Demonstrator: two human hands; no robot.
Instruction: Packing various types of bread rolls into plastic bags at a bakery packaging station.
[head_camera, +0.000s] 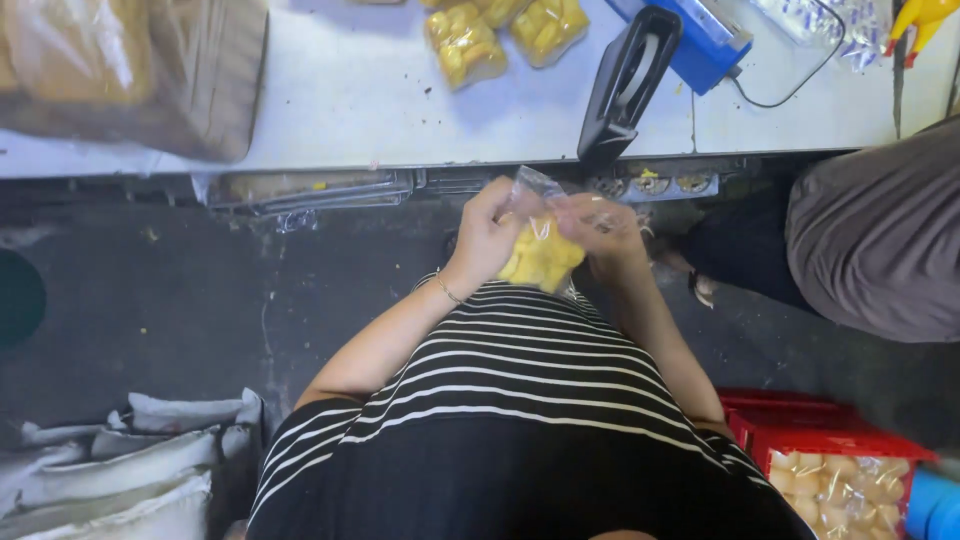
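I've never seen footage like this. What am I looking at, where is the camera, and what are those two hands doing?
There is no machine here: a person wears one camera on the head, so you look straight down over a striped shirt at their own two bare hands. The left hand and the right hand together grip a small clear plastic bag of yellow pieces, pinching it near its top. In front of them is a pale table. On it lie more filled bags of yellow pieces, a blue device with a cord, and a black stand at the table's edge. At lower right a red crate holds bagged pale pieces. The grey-clothed figure at the right is another person.
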